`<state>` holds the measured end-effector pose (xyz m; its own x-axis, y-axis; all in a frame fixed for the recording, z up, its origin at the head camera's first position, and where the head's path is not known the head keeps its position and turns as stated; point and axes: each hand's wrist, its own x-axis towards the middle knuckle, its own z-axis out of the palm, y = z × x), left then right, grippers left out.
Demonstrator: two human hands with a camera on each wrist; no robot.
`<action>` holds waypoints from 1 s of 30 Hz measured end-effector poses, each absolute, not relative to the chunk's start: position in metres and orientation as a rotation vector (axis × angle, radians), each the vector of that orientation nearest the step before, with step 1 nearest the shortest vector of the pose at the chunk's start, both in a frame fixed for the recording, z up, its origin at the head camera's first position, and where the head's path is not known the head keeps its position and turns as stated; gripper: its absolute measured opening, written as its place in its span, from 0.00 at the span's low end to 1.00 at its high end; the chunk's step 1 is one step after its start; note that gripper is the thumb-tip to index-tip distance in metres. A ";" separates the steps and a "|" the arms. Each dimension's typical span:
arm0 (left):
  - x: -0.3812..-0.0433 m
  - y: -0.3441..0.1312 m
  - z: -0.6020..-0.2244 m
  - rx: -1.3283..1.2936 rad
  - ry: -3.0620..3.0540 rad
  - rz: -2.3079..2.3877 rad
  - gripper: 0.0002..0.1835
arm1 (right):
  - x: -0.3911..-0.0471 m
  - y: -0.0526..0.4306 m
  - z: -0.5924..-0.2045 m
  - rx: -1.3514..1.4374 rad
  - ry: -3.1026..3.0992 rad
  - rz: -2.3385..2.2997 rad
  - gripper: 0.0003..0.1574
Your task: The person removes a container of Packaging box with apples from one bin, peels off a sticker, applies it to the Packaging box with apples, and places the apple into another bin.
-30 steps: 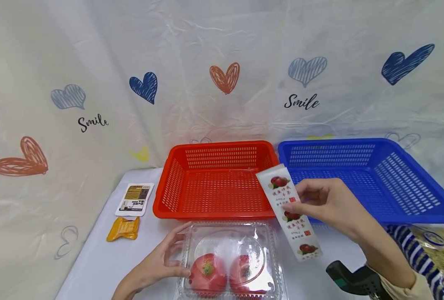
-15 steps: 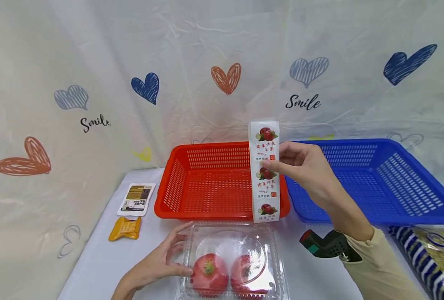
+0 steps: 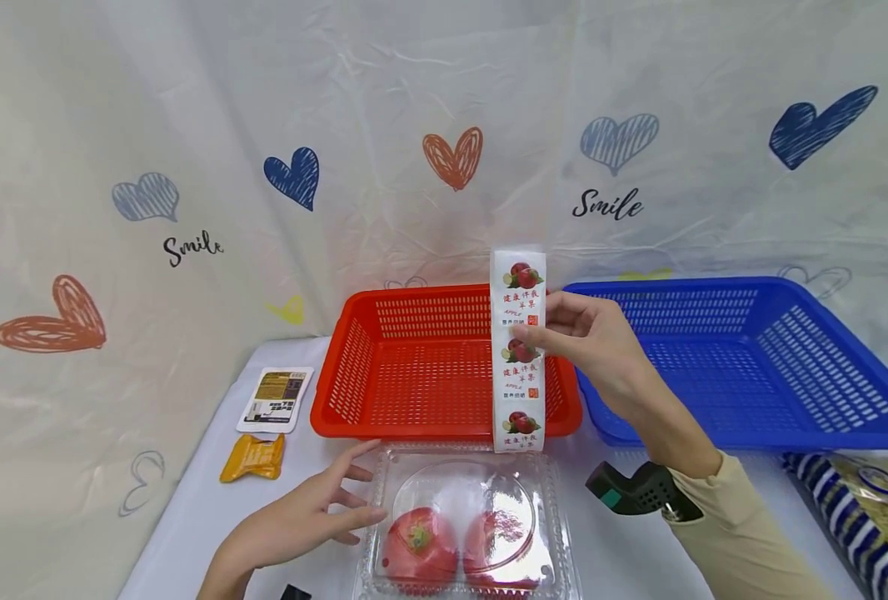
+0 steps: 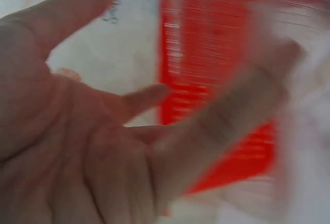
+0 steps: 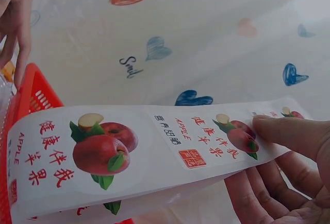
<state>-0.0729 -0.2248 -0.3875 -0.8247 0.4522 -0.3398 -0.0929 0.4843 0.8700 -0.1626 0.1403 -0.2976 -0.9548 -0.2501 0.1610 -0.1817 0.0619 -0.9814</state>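
Head view: bright, even light; glare on clear box (image 3: 459,500), in front of red basket (image 3: 429,383). Left-wrist view: dim, blurred across red basket. Right-wrist view: label strip (image 5: 144,154) sharp.

Between the left hand (image 3: 309,517) and the right hand (image 3: 601,337) there is room to pass above the clear box (image 3: 459,487), up to the strip of labels (image 3: 519,396) hanging at the right fingertips. Low down, the box blocks the left hand's right side, and the red basket (image 3: 406,432) stands ahead of it. Near the right sleeve (image 3: 721,533), a lane of tablecloth (image 3: 609,554) runs beside the box.
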 end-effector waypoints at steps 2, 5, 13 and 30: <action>-0.072 -0.220 -0.368 0.345 2.291 1.242 0.43 | -0.162 0.138 -0.298 -0.463 2.235 -2.071 0.12; -0.075 -0.210 -0.339 0.389 2.476 1.150 0.39 | -0.161 0.136 -0.297 -0.464 2.215 -2.074 0.12; -0.110 -0.155 -0.299 0.652 2.601 1.595 0.35 | -0.155 0.124 -0.294 -0.449 2.181 -2.065 0.14; -0.131 -0.111 -0.309 0.725 2.325 2.005 0.28 | -0.152 0.103 -0.305 -0.517 2.144 -2.108 0.11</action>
